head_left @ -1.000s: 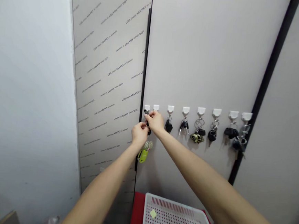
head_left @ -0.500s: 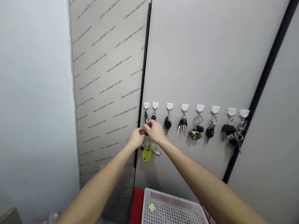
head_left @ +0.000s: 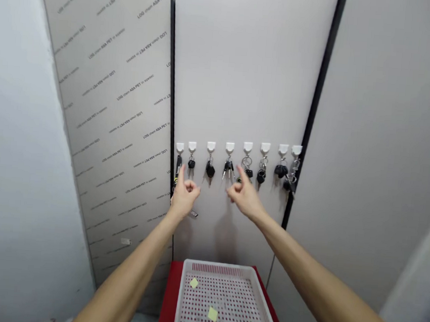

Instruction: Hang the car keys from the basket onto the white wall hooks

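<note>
Eight white hooks (head_left: 230, 147) hold bunches of keys (head_left: 210, 169). Just below the hooks, the left hand (head_left: 184, 196) and right hand (head_left: 245, 198) stay well apart, fingers (head_left: 181, 176) open and empty, the left beside the leftmost bunch. Farther below the hooks, a white basket (head_left: 225, 267) sits on a red desk (head_left: 169, 296).

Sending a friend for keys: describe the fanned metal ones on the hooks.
Above the white basket, a grey panel holds eight white hooks. From the fourth hook from the left hang slim keys, blades fanned downward, without the round black fob or big rings beside it.
</note>
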The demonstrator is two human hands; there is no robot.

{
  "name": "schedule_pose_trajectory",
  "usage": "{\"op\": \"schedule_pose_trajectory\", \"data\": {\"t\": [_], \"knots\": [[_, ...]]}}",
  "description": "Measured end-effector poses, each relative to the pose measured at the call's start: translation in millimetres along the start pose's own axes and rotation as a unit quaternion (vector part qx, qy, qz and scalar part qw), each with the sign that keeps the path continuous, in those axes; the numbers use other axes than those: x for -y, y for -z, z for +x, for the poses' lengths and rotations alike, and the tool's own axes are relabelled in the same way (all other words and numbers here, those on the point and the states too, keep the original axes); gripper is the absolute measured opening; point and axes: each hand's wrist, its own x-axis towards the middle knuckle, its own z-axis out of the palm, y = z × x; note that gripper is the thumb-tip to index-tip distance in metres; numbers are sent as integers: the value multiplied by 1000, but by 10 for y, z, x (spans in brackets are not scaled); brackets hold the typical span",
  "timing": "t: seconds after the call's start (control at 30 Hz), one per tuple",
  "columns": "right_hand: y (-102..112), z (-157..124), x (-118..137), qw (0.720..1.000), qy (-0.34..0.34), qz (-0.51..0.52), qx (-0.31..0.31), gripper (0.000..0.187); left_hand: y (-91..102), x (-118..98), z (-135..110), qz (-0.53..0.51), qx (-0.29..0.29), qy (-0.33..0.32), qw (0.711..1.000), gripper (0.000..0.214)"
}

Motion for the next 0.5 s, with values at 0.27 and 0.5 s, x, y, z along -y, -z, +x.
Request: {"op": "schedule_pose_trajectory", "data": {"t": [0.27, 0.5], "knots": [[253, -53, 556, 973, 143, 112, -141, 73, -308, -661, -4, -102, 3, -196, 975, 75], [168, 5, 490, 974, 157, 132, -96, 73, -349, -626, 19, -119, 30, -221, 968, 74]]}}
